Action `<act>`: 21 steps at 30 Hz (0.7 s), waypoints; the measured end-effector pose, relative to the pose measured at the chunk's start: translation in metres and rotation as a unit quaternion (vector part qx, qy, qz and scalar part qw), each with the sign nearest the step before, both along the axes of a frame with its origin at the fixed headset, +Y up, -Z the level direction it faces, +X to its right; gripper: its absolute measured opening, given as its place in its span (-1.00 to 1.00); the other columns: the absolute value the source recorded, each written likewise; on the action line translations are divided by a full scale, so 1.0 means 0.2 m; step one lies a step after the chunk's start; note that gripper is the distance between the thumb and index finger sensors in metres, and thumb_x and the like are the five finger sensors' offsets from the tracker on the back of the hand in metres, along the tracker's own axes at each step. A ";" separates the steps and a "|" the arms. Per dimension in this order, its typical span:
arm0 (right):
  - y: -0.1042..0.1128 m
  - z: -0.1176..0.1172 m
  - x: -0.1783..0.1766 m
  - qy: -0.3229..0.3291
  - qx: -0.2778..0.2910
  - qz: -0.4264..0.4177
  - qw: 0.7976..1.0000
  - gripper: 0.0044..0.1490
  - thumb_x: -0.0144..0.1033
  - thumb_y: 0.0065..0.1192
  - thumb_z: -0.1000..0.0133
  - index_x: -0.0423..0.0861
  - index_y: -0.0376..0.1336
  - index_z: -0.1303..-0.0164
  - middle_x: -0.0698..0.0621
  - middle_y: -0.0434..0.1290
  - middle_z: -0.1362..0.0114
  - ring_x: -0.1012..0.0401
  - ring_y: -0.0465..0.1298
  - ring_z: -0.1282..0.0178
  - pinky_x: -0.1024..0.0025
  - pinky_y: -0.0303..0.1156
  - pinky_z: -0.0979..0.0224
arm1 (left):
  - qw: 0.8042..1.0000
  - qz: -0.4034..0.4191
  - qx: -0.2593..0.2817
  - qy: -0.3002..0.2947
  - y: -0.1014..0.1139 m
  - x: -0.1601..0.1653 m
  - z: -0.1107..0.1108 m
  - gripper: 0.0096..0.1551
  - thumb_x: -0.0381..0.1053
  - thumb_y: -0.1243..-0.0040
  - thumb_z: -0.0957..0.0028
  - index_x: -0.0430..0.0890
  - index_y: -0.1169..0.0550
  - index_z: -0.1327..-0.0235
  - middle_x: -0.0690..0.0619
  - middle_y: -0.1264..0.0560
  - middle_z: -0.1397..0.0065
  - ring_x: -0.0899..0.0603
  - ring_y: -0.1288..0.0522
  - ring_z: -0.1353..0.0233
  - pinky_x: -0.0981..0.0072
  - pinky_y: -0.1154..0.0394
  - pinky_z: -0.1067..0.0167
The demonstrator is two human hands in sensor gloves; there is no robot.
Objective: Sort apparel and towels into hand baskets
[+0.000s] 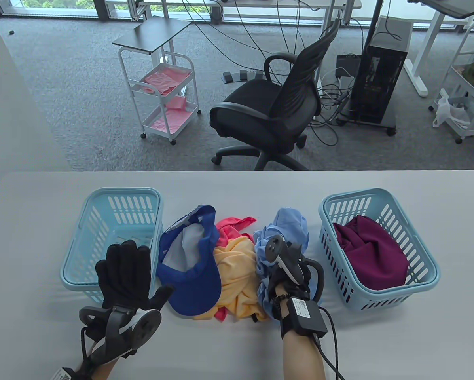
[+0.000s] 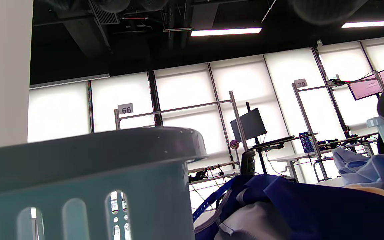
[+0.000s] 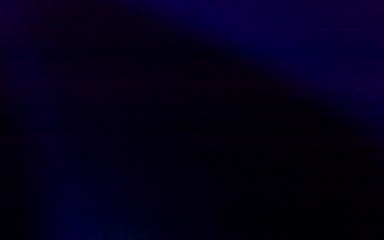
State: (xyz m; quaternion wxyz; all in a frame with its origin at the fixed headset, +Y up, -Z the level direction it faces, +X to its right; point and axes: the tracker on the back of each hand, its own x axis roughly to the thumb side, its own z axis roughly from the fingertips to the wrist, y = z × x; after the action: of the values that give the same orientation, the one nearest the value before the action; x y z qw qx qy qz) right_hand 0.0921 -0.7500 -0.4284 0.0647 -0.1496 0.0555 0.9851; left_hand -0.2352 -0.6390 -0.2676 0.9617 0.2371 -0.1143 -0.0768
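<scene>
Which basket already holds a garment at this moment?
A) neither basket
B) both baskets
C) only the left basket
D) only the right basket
D: a maroon garment lies in the right basket, while the left basket shows only bare walls and floor.

Right wrist view almost wholly dark; faint deep-blue tint at upper right and lower left, blackest band running diagonally across middle; no object, hand or edge can be made out
</scene>
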 end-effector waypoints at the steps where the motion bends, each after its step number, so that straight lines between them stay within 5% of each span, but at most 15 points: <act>1: 0.01 0.00 0.00 -0.002 0.001 -0.002 1.000 -0.08 -0.26 0.49 -0.04 -0.20 0.11 -0.55 -0.33 0.53 -0.23 -0.11 0.69 0.00 0.08 0.70 -0.03 | 1.000 0.000 0.000 0.000 0.00 0.00 0.00 0.22 0.45 0.12 -0.14 -0.29 0.21 -0.68 -0.49 0.13 -0.72 -0.67 0.01 -0.65 -0.61 -0.08 -0.43; 9: 0.12 0.05 0.07 -0.013 0.036 -0.054 0.998 -0.22 -0.32 0.53 -0.03 -0.10 0.23 -0.46 -0.36 0.56 -0.19 -0.12 0.72 0.10 0.13 0.73 0.09 | 1.000 0.004 0.011 0.000 0.02 -0.01 0.01 0.22 0.45 0.12 -0.14 -0.29 0.21 -0.68 -0.48 0.12 -0.72 -0.67 0.01 -0.65 -0.61 -0.08 -0.43; 21: 0.66 0.20 0.03 0.038 0.162 -0.108 0.980 -0.25 -0.35 0.51 -0.04 -0.10 0.24 -0.45 -0.37 0.55 -0.21 -0.14 0.73 0.09 0.12 0.74 0.09 | 1.000 0.006 0.014 0.001 0.02 -0.01 0.01 0.22 0.45 0.12 -0.14 -0.29 0.20 -0.68 -0.49 0.12 -0.72 -0.67 0.01 -0.65 -0.61 -0.08 -0.43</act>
State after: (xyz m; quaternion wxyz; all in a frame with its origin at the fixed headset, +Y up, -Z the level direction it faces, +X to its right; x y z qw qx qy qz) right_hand 0.0986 -0.6174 -0.3885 0.1918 -0.0924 -0.0868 0.9732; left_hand -0.2375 -0.6353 -0.2652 0.9590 0.2508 -0.1104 -0.0728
